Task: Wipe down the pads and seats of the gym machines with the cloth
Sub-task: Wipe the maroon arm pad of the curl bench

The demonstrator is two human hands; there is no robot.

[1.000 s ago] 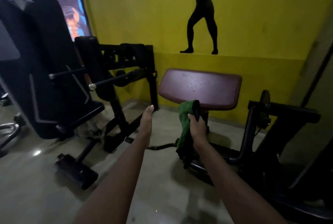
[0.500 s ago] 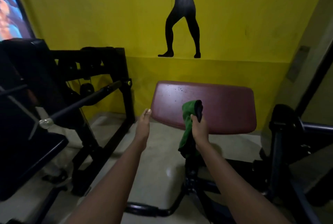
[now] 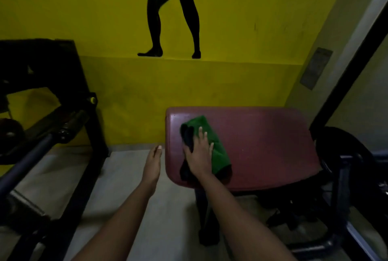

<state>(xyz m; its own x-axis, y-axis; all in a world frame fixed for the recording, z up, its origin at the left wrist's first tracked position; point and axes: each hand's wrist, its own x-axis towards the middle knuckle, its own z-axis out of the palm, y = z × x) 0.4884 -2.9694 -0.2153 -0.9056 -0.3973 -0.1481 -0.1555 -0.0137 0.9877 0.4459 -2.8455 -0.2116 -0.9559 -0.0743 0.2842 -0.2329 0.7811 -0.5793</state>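
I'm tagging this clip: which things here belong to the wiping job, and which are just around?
In the job:
cloth
maroon pad
right hand, flat on the cloth
left hand, empty, beside the pad

Just around:
black machine
wall silhouette
wall plate

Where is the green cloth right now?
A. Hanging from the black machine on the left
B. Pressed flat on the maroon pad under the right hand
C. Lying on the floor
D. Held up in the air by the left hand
B: the right hand lies spread on the green cloth, which rests on the left part of the maroon pad, while the left hand hangs empty beside the pad.
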